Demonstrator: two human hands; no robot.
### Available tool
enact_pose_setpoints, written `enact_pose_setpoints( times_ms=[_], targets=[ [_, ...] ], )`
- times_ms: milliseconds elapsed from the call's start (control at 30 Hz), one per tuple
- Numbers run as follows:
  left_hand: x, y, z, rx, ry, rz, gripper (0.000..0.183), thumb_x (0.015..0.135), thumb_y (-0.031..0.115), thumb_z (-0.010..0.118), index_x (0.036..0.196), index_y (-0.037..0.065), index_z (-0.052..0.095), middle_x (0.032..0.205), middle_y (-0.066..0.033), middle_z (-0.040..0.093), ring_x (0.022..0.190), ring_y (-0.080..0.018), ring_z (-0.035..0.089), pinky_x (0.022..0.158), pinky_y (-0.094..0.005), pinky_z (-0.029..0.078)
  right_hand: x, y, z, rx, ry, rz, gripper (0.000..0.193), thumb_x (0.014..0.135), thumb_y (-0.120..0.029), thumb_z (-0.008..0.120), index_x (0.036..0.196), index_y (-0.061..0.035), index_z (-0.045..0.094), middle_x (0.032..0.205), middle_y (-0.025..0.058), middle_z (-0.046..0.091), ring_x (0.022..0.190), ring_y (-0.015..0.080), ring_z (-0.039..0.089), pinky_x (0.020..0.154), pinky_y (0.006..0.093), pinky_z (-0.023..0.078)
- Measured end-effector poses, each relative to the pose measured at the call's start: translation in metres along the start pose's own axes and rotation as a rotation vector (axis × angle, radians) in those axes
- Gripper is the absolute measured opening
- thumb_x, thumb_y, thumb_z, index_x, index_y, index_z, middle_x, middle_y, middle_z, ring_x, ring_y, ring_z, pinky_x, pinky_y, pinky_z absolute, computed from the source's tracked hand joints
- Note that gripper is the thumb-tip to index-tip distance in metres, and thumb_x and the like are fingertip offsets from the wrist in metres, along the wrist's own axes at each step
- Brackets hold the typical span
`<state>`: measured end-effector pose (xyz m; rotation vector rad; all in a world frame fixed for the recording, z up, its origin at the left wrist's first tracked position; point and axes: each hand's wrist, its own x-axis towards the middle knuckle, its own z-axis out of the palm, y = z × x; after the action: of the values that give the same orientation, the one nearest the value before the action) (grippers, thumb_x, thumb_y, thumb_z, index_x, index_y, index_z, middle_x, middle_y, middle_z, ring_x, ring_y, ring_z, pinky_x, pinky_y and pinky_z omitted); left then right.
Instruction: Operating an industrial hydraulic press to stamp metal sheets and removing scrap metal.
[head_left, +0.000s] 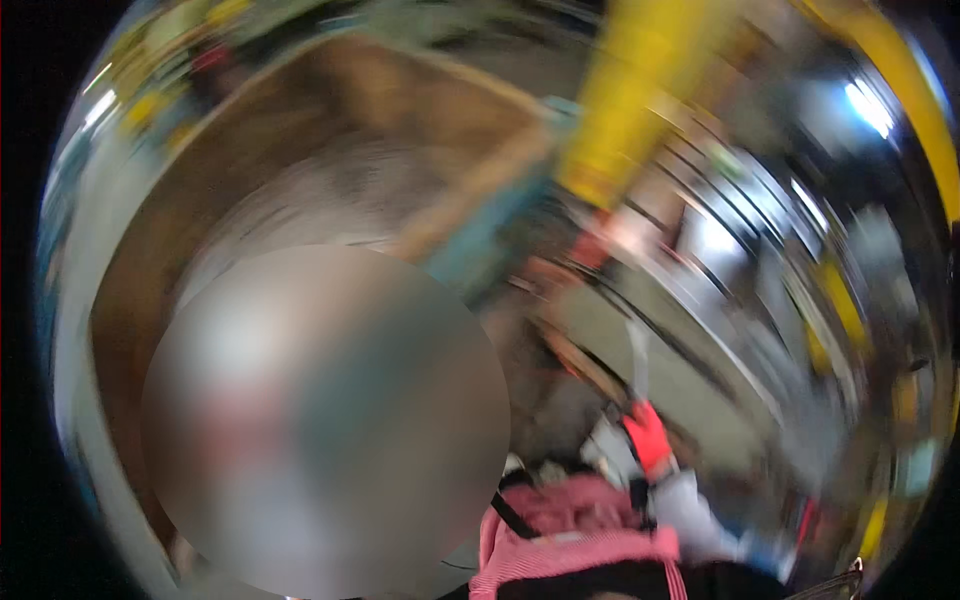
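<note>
My right hand (651, 440), in a bright red-orange glove with a pale sleeve behind it, is low and right of the middle, beside my pink striped garment (575, 510). Motion smears its fingers, so whether they grip anything does not show. Just above the glove rises a thin whitish strip (639, 355); I cannot make out if the hand touches it. A crumpled pale grey-white piece (610, 450) is right beside the glove. My left hand does not show; a large blurred disc covers the lower left.
A big open bin with brown inner walls (140, 300) and a blue-green outer side (490, 235) fills the left, something pale inside. A thick yellow post (630, 100) stands beyond its corner. Rack-like bars (740, 190) and bright lights are at the right.
</note>
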<state>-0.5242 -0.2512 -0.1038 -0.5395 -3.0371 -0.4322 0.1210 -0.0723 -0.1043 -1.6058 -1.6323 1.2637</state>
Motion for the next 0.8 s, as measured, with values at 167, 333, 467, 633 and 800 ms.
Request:
enact_pose_setpoints(
  times_ms=[167, 333, 467, 633, 800],
  targets=[
    [0.041, -0.023, 0.013, 0.122, -0.081, -0.065, 0.068, 0.082, 0.06, 0.04, 0.106, -0.001, 0.059, 0.098, -0.0253, 0.059, 0.086, -0.0416, 0.058, 0.077, -0.0478, 0.044, -0.037, 0.009, -0.063, -0.253, 0.225, 0.11, 0.066, 0.075, -0.025, 0.061, 0.131, -0.0041, 0.032, 0.113, 0.0231, 0.052, 0.107, 0.0362, 0.048, 0.09, 0.0372, 0.038],
    [-0.009, 0.051, -0.012, 0.196, 0.532, 0.212, 0.066, 0.082, 0.058, 0.042, 0.114, 0.002, 0.054, 0.108, -0.0237, 0.056, 0.093, -0.0396, 0.056, 0.08, -0.047, 0.044, -0.149, 0.043, -0.12, -0.072, 0.467, 0.482, 0.065, 0.073, -0.019, 0.059, 0.132, -0.009, 0.033, 0.096, 0.0176, 0.056, 0.084, 0.028, 0.057, 0.076, 0.0355, 0.044],
    [-0.113, 0.126, 0.011, 0.379, 0.299, 0.43, 0.062, 0.082, 0.055, 0.045, 0.122, 0.007, 0.048, 0.124, -0.0203, 0.046, 0.11, -0.0354, 0.045, 0.092, -0.0444, 0.037, -0.206, 0.101, -0.144, -0.011, 0.735, 0.483, 0.042, 0.073, -0.021, 0.059, 0.111, -0.0077, 0.048, 0.077, 0.0123, 0.055, 0.069, 0.0225, 0.055, 0.064, 0.0344, 0.044],
    [-0.298, 0.202, 0.103, -0.074, -0.231, 1.094, 0.055, 0.08, 0.028, 0.058, 0.125, -0.001, 0.044, 0.127, -0.0243, 0.043, 0.124, -0.0339, 0.035, 0.102, -0.0428, 0.027, -0.238, 0.171, -0.158, 0.215, 1.004, 0.392, 0.048, 0.075, -0.018, 0.064, 0.118, -0.0031, 0.047, 0.097, 0.0114, 0.059, 0.087, 0.021, 0.056, 0.075, 0.0311, 0.045],
    [-0.448, 0.218, 0.134, 0.058, -0.476, 1.181, 0.062, 0.08, 0.04, 0.054, 0.132, 0.01, 0.037, 0.137, -0.0205, 0.031, 0.126, -0.0363, 0.03, 0.104, -0.0441, 0.024, -0.263, 0.216, -0.186, 0.206, 1.03, 0.403, 0.046, 0.076, -0.016, 0.064, 0.116, -0.001, 0.045, 0.097, 0.0129, 0.06, 0.089, 0.0227, 0.059, 0.075, 0.0329, 0.047]
  ],
)
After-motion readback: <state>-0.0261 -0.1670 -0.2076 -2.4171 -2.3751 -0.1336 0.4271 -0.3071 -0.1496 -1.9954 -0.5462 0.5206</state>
